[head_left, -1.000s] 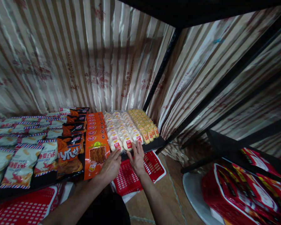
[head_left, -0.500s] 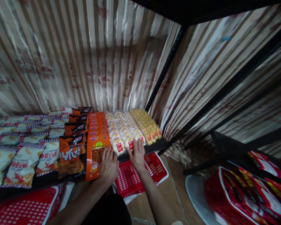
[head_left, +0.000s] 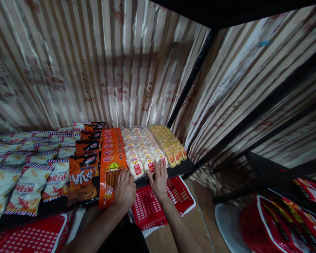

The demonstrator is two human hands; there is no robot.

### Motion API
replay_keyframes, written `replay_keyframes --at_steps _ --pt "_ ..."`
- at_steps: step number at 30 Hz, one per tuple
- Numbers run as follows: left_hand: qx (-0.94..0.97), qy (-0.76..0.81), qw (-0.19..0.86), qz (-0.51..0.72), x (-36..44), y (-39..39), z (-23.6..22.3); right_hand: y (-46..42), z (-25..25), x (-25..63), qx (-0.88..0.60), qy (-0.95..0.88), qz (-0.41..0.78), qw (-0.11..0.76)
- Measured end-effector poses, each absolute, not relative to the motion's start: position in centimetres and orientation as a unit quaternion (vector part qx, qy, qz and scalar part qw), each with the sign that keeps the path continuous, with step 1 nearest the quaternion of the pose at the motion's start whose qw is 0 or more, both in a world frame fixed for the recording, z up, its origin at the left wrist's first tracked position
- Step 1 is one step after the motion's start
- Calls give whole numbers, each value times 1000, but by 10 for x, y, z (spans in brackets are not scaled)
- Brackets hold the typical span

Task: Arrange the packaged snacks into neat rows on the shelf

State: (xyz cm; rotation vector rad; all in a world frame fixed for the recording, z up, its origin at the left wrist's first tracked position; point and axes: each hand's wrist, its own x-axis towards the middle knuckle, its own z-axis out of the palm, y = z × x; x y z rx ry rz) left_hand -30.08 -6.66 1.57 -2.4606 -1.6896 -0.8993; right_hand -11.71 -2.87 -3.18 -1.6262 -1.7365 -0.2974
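My left hand (head_left: 124, 188) lies against the right side of the front orange snack packet (head_left: 111, 179), fingers stretched out near its window of brown sticks. At the front of the wrapped round white crackers (head_left: 137, 167), my right hand (head_left: 158, 181) has its thumb and fingers apart, with the fingertips touching the front packets. Both hands are open; neither grips anything that I can see. Rows of small yellow wrapped snacks (head_left: 171, 144) stand right of the white ones. Left of the orange packets is a column of dark brown-orange snack bags (head_left: 81, 181).
White snack bags (head_left: 28, 188) fill the shelf's left side. Red perforated baskets (head_left: 183, 196) sit below the black shelf (head_left: 180, 169). On the right stands a red basket (head_left: 250, 221) of red packets. Black posts (head_left: 192, 77) and a striped curtain (head_left: 116, 52) enclose the shelf.
The camera view has shifted slightly, so the shelf appears a little farther right and lower. My hands keep nearly the same places by the packets, with only slight finger movement.
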Motion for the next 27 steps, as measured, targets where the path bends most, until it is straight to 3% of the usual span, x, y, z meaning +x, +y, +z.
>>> replay_keyframes --at_steps 12,21,27 --pt "-778 -541 -19 -319 -311 -76 16 -37 -20 -129 -602 -699 -144 357" --pt "-774 -564 -8 -289 -326 -101 18 -62 -5 -202 -494 -797 4 347" --pt "-775 -585 -36 -236 -351 -123 28 -66 -15 -228 -484 -806 30 339"
